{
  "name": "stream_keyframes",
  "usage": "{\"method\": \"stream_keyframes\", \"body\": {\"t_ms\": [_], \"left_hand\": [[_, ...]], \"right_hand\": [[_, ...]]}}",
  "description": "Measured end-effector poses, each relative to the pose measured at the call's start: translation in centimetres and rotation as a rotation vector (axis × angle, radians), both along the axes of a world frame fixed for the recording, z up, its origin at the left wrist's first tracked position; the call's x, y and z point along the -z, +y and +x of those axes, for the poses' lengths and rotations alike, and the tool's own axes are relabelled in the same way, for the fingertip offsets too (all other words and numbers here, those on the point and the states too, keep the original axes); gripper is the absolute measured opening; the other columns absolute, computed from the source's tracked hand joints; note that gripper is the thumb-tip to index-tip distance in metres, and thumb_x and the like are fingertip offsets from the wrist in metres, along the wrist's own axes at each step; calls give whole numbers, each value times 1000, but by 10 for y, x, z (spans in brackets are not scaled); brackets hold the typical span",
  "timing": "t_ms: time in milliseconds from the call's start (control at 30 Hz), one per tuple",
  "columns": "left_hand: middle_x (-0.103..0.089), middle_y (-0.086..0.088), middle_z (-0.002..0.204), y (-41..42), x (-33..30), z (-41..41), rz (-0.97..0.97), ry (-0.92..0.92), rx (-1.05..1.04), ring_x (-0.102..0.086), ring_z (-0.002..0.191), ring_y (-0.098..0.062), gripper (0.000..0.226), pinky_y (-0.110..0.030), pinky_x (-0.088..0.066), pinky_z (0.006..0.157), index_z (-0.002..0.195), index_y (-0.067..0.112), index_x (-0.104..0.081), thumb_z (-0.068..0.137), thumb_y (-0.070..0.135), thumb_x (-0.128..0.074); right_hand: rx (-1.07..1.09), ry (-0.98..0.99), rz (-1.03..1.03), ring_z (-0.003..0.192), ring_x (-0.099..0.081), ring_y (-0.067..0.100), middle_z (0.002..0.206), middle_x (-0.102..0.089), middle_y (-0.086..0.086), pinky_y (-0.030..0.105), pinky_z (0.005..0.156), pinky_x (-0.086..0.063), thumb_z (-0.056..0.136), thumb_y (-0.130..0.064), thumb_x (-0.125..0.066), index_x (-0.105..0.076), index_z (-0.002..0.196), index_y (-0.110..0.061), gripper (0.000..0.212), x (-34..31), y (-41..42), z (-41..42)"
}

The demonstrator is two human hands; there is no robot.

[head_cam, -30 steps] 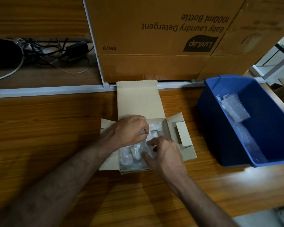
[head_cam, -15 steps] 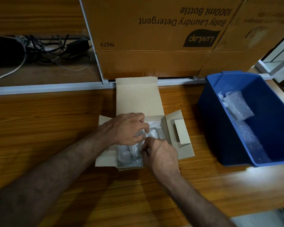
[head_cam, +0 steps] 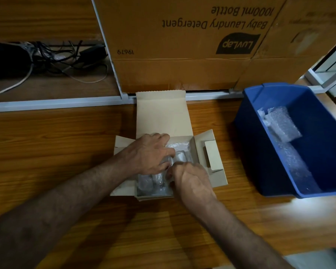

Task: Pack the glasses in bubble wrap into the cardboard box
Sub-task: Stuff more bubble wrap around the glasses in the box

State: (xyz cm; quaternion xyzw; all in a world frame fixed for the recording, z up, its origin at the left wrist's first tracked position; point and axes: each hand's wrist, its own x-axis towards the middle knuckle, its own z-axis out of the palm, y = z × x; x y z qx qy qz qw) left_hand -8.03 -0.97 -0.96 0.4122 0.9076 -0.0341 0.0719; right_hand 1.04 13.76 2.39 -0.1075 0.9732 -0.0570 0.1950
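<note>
A small open cardboard box [head_cam: 161,117] sits on the wooden table, its lid flap standing up at the back and side flaps spread out. Inside lie glasses wrapped in clear bubble wrap [head_cam: 153,181]. My left hand [head_cam: 149,152] presses down on the wrapped glasses at the box's left and middle. My right hand [head_cam: 190,181] is at the box's near right corner, fingers curled and pinching the bubble wrap. Most of the box's inside is hidden by both hands. Another bubble-wrapped bundle [head_cam: 281,123] lies in the blue bin.
A blue plastic bin [head_cam: 248,144] stands to the right, holding loose bubble wrap. Large brown cartons [head_cam: 182,45] stand behind the small box. A tangle of black cables [head_cam: 52,59] lies at the back left. A white rail [head_cam: 56,103] crosses the table's back.
Both hands have shifted slightly within the box, pushing the bubble-wrapped glasses down. The box and bin stay where they were.
</note>
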Motion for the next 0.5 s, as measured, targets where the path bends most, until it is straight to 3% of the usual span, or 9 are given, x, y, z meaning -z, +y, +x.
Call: {"method": "stream_keyframes", "body": {"t_ms": [133, 233, 400, 500], "left_hand": [[-48, -3, 117, 2, 3, 2, -13, -26, -41, -32, 92, -10, 52, -32, -36, 75, 137, 35, -52, 97, 65, -41], [-49, -3, 117, 3, 5, 3, 18, -39, -54, -41, 96, -12, 53, -33, -42, 79, 138, 33, -52, 95, 63, -43], [-48, 4, 111, 1, 6, 4, 73, -97, -107, -45, 95, -10, 52, -35, -49, 79, 136, 36, -55, 93, 63, -47], [-50, 5, 113, -1, 5, 6, 109, -149, -153, -48, 98, -10, 58, -34, -47, 82, 134, 38, -56, 89, 73, -46]], "right_hand": [[-9, -6, -29, 112, -57, 19, 132, -50, 5, 38, 102, -50, 93, -20, -73, -58, 131, -20, 41, 3, 7, 0], [-24, -39, -54, 116, -52, 17, 134, -39, 4, 37, 105, -48, 92, -26, -74, -65, 123, -29, 33, 2, 13, 0], [35, -53, -169, 128, -44, 16, 136, -40, -2, 33, 111, -40, 93, -31, -70, -67, 120, -37, 28, -5, 22, 4], [197, 5, -257, 123, -52, 16, 141, -43, -1, 31, 104, -49, 95, -27, -68, -55, 132, -31, 39, -8, 25, 4]]}}
